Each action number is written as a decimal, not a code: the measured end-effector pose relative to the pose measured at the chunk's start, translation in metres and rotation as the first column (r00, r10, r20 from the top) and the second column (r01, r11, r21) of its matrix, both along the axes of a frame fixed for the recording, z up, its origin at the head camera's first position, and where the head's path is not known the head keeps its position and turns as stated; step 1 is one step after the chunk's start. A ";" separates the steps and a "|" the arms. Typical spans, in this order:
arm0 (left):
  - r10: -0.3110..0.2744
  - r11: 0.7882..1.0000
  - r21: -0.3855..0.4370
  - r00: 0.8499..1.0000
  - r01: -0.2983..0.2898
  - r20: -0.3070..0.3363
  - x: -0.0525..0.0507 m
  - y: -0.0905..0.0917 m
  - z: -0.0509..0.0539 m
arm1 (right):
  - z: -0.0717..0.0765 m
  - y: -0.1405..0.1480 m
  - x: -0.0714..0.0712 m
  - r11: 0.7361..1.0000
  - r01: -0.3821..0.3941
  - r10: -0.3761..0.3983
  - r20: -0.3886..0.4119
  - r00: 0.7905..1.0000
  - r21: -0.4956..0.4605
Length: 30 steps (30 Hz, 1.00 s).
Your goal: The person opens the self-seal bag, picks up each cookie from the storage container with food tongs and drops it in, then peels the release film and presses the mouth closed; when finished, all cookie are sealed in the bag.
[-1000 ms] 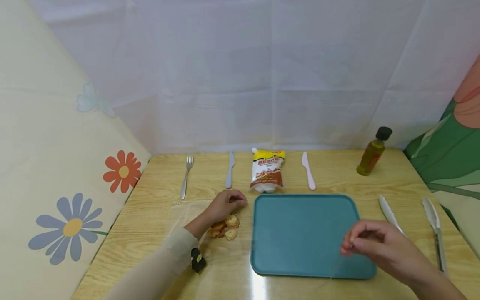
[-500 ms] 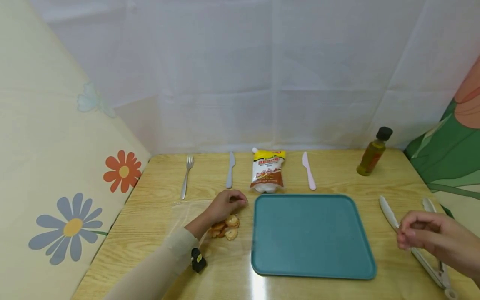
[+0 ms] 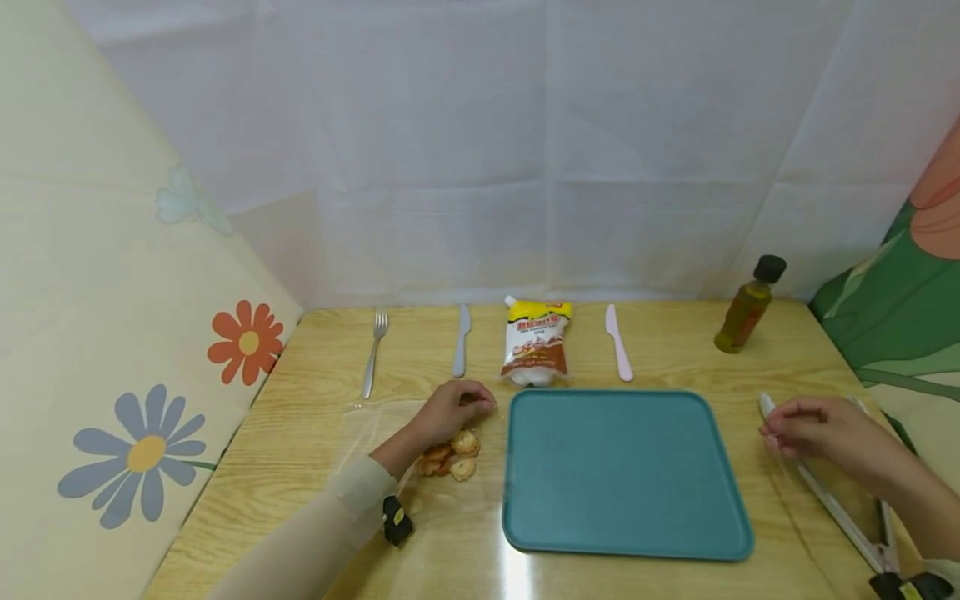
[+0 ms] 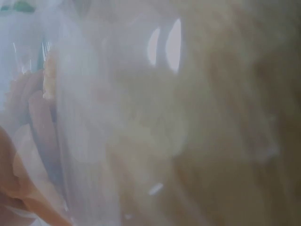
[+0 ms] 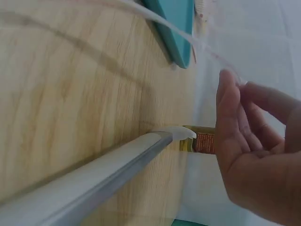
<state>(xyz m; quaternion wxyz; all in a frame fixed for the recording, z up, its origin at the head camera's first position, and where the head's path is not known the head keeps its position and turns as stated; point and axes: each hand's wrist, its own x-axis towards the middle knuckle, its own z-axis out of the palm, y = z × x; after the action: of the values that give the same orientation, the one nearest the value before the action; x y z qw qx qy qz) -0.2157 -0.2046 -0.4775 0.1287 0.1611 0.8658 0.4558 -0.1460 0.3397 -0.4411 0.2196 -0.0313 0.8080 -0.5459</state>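
My left hand (image 3: 452, 410) pinches the edge of a clear plastic bag (image 3: 372, 427) lying left of the tray. Round, scalloped cookies (image 3: 464, 467) show through the bag beside the wrist. Blurred film fills most of the left wrist view, with some cookies (image 4: 41, 113) at its left. Over the tongs (image 3: 834, 507) at the right, my right hand (image 3: 817, 429) is raised. Its thumb and forefinger pinch a thin clear plastic strip (image 5: 162, 20), which trails away from the fingertips in the right wrist view.
A teal tray (image 3: 622, 475) lies in the middle. Behind it are a fork (image 3: 372, 358), a grey knife (image 3: 460, 342), a yellow-and-white pouch (image 3: 536, 342), a pink knife (image 3: 617, 342) and a black-capped oil bottle (image 3: 742, 312). Fabric walls border the table.
My right hand has moved right, from over the tray's right side to over the tongs, then slightly up and left. My left hand and the bag stay put.
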 end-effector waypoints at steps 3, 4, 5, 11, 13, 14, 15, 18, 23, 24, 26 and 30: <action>0.003 1.000 0.004 1.000 -0.003 0.000 0.000 0.000 0.001 | 0.000 -0.001 -0.008 0.998 0.032 -0.031 -0.024 0.999 0.060; 0.002 1.000 0.004 1.000 -0.002 0.000 0.000 0.000 0.001 | 0.001 0.000 -0.010 0.995 0.040 -0.037 -0.036 0.999 0.086; 0.003 1.000 0.006 1.000 -0.003 0.002 0.000 0.000 0.001 | 0.001 0.000 -0.012 0.992 0.040 -0.034 -0.052 0.998 0.121; 0.006 1.000 0.013 1.000 -0.007 0.011 0.000 0.000 0.000 | 0.000 -0.003 -0.022 0.948 0.042 0.012 -0.167 0.986 0.315; 0.008 1.000 0.013 1.000 -0.008 0.012 -0.001 0.000 -0.002 | -0.001 -0.004 -0.024 0.936 0.044 0.037 -0.221 0.975 0.350; 0.008 1.000 0.012 1.000 -0.009 0.011 -0.001 0.000 -0.002 | -0.002 -0.005 -0.026 0.927 0.049 0.048 -0.248 0.968 0.372; 0.009 1.000 0.013 1.000 -0.009 0.009 -0.001 0.000 -0.003 | -0.003 -0.006 -0.027 0.919 0.052 0.063 -0.276 0.959 0.391; 0.009 1.000 0.016 1.000 -0.009 0.005 -0.001 0.000 -0.004 | -0.005 -0.008 -0.032 0.898 0.068 0.090 -0.331 0.939 0.435; 0.014 1.000 0.021 1.000 -0.014 0.002 0.000 0.000 -0.003 | -0.006 -0.010 -0.038 0.884 0.100 0.082 -0.362 0.928 0.456; 0.014 1.000 0.023 1.000 -0.014 0.000 0.000 0.000 -0.003 | -0.006 -0.011 -0.039 0.885 0.106 0.074 -0.363 0.929 0.453; 0.014 1.000 0.026 1.000 -0.014 -0.001 0.000 0.000 -0.003 | -0.008 -0.012 -0.040 0.887 0.124 0.055 -0.367 0.929 0.445; 0.008 1.000 0.024 1.000 -0.008 -0.005 0.000 -0.001 -0.003 | -0.010 -0.013 -0.041 0.891 0.149 0.020 -0.364 0.931 0.429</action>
<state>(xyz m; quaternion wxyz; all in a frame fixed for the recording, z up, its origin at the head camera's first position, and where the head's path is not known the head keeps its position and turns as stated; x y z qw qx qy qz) -0.2159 -0.2051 -0.4804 0.1229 0.1603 0.8613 0.4663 -0.1873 0.3265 -0.4514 0.0514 -0.0513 0.9389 -0.3364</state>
